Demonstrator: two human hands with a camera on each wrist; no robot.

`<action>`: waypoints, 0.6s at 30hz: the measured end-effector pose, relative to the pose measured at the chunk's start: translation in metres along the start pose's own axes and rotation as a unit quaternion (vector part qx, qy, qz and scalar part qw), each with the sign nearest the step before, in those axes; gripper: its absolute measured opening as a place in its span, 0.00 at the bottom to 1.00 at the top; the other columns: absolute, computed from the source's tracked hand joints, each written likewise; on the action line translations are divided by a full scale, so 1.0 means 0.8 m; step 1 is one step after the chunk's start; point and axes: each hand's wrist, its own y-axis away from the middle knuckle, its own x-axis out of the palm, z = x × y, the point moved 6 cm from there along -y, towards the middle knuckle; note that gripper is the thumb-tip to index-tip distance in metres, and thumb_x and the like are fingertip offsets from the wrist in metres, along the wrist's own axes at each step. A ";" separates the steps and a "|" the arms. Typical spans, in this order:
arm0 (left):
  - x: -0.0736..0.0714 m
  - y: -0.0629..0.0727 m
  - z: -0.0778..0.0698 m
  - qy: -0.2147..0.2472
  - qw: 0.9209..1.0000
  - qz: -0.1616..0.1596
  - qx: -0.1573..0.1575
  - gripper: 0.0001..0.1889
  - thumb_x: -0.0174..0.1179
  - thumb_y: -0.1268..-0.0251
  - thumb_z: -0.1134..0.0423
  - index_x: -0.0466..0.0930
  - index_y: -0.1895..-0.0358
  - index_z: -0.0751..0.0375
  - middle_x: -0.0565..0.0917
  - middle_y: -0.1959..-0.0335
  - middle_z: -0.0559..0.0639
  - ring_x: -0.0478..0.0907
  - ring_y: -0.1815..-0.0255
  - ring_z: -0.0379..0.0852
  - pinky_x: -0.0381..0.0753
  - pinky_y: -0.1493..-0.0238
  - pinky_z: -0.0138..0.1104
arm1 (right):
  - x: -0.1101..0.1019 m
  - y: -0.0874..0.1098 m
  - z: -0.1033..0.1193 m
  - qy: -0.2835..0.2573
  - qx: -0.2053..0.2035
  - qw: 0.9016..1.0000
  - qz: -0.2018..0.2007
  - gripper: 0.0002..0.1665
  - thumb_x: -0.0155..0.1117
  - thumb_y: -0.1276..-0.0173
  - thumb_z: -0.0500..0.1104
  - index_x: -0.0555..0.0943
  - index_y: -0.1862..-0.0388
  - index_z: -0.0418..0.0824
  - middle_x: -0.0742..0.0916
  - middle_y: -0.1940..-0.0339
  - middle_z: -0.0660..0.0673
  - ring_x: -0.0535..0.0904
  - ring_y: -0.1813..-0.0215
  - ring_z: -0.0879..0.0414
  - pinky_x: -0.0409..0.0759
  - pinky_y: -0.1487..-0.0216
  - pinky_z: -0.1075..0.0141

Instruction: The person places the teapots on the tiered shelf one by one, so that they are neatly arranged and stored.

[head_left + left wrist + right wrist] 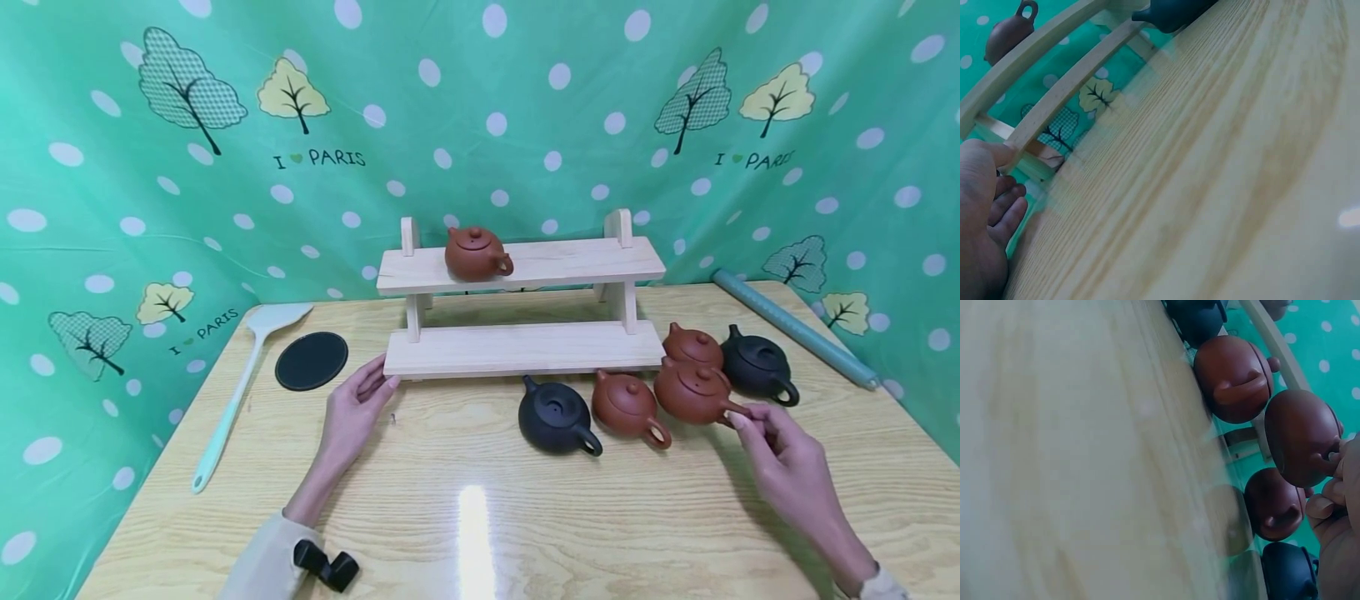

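Note:
My right hand (pixel 787 467) pinches the handle of a reddish-brown clay teapot (pixel 692 393). In the right wrist view that teapot (pixel 1300 437) hangs above the table's surface. Behind it, partly hidden, stands a second brown teapot (pixel 693 346), with a black teapot (pixel 757 367) to its right. Another brown teapot (pixel 624 406) and a black teapot (pixel 553 417) stand to the left, in front of the two-tier wooden shelf (pixel 517 348). One brown teapot (pixel 474 254) sits on the upper tier. At the lower tier's left end, my left hand (pixel 352 412) grips the board's corner between thumb and fingers.
Left of the shelf lie a round black coaster (pixel 311 361) and a spatula (pixel 247 367) with a pale blue handle. A rolled teal sheet (pixel 795 327) lies at the back right. Green dotted cloth (pixel 465 100) hangs behind the wood-grain table (pixel 360 517).

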 end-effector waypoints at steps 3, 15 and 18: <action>0.000 0.000 0.002 0.002 1.000 0.002 -0.004 0.28 0.64 0.24 0.60 0.72 0.27 0.67 0.79 0.34 0.64 0.78 0.34 0.56 0.78 0.43 0.21 | 0.002 -0.003 0.003 0.007 0.000 1.000 0.004 0.00 0.63 0.25 0.30 0.80 0.59 0.32 0.75 0.78 0.52 0.65 0.78 0.63 0.61 0.82 0.66; -0.001 -0.001 0.004 -0.004 1.000 -0.002 -0.003 0.28 0.65 0.24 0.59 0.72 0.27 0.67 0.80 0.34 0.64 0.78 0.34 0.57 0.78 0.43 0.22 | 0.008 -0.019 0.011 0.002 -0.011 1.000 0.011 0.04 0.63 0.26 0.28 0.81 0.55 0.33 0.75 0.78 0.51 0.65 0.78 0.63 0.60 0.82 0.66; -0.001 -0.002 0.005 -0.005 1.000 -0.003 -0.001 0.29 0.65 0.24 0.59 0.72 0.27 0.67 0.80 0.35 0.64 0.78 0.34 0.57 0.78 0.43 0.22 | 0.010 -0.022 0.011 0.002 -0.013 1.000 0.012 0.05 0.63 0.26 0.28 0.81 0.55 0.34 0.75 0.78 0.51 0.65 0.78 0.63 0.60 0.82 0.66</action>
